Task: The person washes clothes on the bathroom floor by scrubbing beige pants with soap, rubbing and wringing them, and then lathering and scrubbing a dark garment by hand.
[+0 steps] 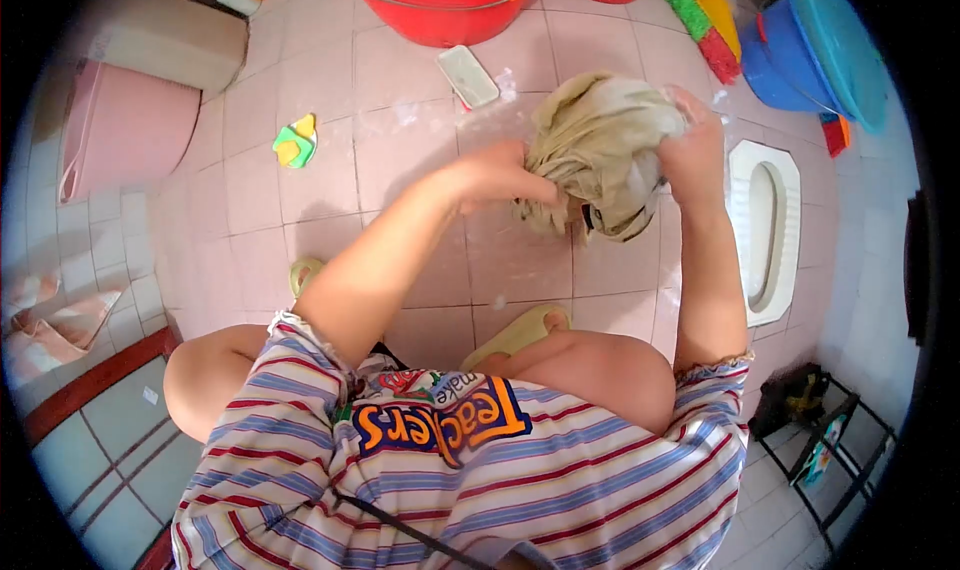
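Grip at both ends is closed on cloth: the left hand (500, 175) pinches the left edge of a crumpled, khaki-beige fabric bundle (590, 135) with dark trim low down, while the right hand (697, 155) clasps its upper right side. Some fingertips disappear among the folds, so how tightly each grip squeezes cannot be told. The bundle sits in the upper part of the frame, just right of centre, above the pink tiled floor (330, 180); whether its lower folds touch the tiles is unclear. White patches like suds show on its right side, so the fabric is probably wet, heavy and slippery. Handling it well likely means gathering full folds into each palm rather than holding by an edge, keeping the hands level so that neither side sags, and turning the bundle bit by bit so that inner layers also reach the fingers. Loose lower folds are best drawn up off the floor. Elbow room seems good on the left, but the white ribbed squat toilet (787, 235) at the right of the frame lies near the right forearm, so wide swings that way are best avoided. Near the top centre, a white rectangular tray (468, 77) lies close to the large red plastic bucket (440, 10); keeping the bundle on the near side leaves both undisturbed.
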